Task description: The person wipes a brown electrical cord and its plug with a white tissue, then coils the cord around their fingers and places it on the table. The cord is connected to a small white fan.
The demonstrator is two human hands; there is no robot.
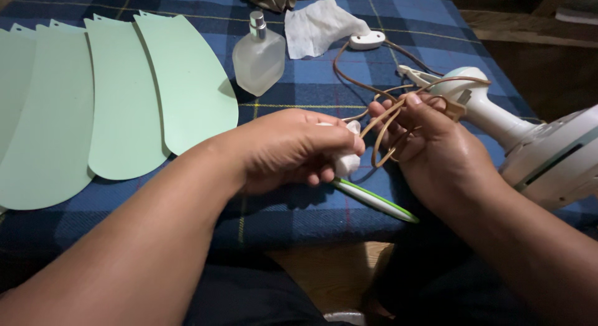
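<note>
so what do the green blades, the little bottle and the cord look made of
Green blades: likely plastic, a smooth matte pale surface. Bottle: frosted glass by its cloudy translucent look, with a shiny metal-like sprayer. Cord: flexible tan plastic or rubber sheathing, looped in the right hand.

My left hand [293,151] sits knuckles up, fingers [349,142] pinched shut. My right hand [430,145] is just beside it, fingers curled closed, thumb on top. Both forearms reach in from the near edge.
</note>
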